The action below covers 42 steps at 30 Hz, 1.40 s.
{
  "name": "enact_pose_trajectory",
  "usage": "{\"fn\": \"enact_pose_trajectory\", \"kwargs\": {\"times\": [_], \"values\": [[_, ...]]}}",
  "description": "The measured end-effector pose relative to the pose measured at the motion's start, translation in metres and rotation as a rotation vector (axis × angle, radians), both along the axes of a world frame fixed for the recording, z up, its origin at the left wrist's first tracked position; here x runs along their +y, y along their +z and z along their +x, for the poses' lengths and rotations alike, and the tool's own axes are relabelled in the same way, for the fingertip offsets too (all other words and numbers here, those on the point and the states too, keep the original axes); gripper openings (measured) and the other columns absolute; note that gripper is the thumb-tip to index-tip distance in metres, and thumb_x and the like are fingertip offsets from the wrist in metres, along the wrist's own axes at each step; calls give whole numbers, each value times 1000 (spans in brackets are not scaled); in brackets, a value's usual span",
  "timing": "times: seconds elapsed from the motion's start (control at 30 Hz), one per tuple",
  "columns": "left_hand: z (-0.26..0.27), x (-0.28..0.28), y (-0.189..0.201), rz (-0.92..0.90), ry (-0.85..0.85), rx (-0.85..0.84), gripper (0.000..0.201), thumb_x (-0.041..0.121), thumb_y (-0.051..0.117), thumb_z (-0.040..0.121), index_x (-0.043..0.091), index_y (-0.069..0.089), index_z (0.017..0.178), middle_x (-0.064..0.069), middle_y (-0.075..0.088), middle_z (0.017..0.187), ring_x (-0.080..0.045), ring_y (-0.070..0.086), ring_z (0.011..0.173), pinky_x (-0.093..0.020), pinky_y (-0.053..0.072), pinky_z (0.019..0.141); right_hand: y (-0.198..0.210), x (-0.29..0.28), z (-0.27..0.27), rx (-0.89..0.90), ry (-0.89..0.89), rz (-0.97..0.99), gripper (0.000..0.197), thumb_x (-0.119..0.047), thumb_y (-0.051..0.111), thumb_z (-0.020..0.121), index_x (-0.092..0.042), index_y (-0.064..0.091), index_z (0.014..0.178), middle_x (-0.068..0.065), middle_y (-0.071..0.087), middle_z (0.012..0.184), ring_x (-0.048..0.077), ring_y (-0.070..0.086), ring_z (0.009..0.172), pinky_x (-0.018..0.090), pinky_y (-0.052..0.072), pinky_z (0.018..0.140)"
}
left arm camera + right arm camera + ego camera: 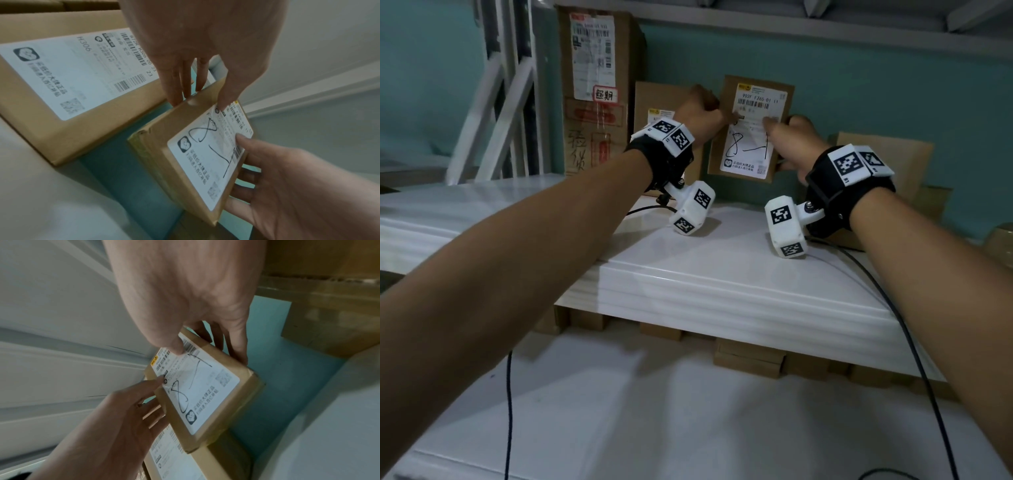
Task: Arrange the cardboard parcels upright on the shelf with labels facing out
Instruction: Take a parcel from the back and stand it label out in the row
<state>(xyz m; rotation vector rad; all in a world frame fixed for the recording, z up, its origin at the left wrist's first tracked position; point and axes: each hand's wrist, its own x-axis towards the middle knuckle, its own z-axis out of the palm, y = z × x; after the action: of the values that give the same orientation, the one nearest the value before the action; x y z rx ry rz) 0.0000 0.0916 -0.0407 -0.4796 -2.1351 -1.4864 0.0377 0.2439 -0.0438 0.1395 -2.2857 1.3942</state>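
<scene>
At frame centre, both hands, left hand (700,114) and right hand (796,142), grip a flat brown cardboard parcel (751,128), fingers curled round its edges, white label outward. Best lowered squarely onto the white shelf (722,274), upright.

A narrow gap of teal wall (709,61) is left between the held parcel (751,128) and the labelled parcel (650,102) on its left. The shelf's back right is blocked by a leaning box (887,154); the front edge (722,274) is left open.
</scene>
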Motion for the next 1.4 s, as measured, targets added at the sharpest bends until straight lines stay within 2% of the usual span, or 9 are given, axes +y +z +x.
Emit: {"fn": "enact_pose_trajectory", "kwargs": {"times": [0.3,0.4,0.47,0.67,0.8,0.97,1.1,1.23,1.4], "values": [[-3,-4,1,-175,8,-33,19,19,59,89,6,68,101,-11,69,101,-25,69,96,-37,57,89,-6,5,8,-70,-38,69,8,-23,52,98,-20,59,95,1,67,108,17,65,99,36,54,85],[-4,-5,4,-162,11,-62,10,18,63,86,9,67,86,-12,71,98,-25,71,90,-38,59,85,-5,5,7,-97,-38,105,20,-23,51,98,-15,58,115,2,65,110,18,63,101,36,53,85],[-2,-5,3,-136,1,-87,16,17,62,87,6,66,97,-11,71,99,-23,72,88,-36,59,83,-6,5,5,-121,-34,108,28,-24,49,99,-14,55,124,4,66,113,21,63,105,38,53,88],[6,-7,-3,-219,-39,-94,26,19,52,92,7,64,112,-7,72,95,-21,72,84,-33,60,79,-10,4,3,-181,42,1,33,-20,41,100,-12,48,131,12,58,125,33,53,120,46,49,97],[9,-7,-4,-229,-29,-103,26,16,50,89,11,60,113,-9,72,100,-21,73,81,-34,62,73,-10,4,-1,-172,73,-21,25,-19,41,102,-13,50,124,4,60,103,30,53,122,48,43,106],[13,-10,-2,-225,-8,-100,26,15,49,92,8,64,112,-10,72,101,-24,72,89,-38,59,83,-10,2,2,-156,43,48,32,-21,42,101,-15,49,132,7,57,129,26,50,124,42,47,99],[13,-8,-3,-161,-6,-108,15,16,50,93,10,64,95,-7,69,90,-23,71,88,-32,61,76,-9,1,4,-146,24,37,23,-21,44,100,-15,51,122,3,60,110,23,54,113,35,51,86],[18,-7,-1,-80,-16,-106,10,15,49,96,10,57,99,-1,62,77,-14,65,68,-19,55,48,-6,1,3,-95,-17,72,23,-22,46,99,-13,55,118,4,64,104,17,63,91,25,56,75],[12,-8,-1,-79,-34,-109,13,16,51,96,8,62,96,-3,69,79,-13,69,67,-20,58,53,-5,5,0,-115,-4,71,24,-21,46,100,-8,56,117,5,62,84,15,62,71,28,58,77]]}}
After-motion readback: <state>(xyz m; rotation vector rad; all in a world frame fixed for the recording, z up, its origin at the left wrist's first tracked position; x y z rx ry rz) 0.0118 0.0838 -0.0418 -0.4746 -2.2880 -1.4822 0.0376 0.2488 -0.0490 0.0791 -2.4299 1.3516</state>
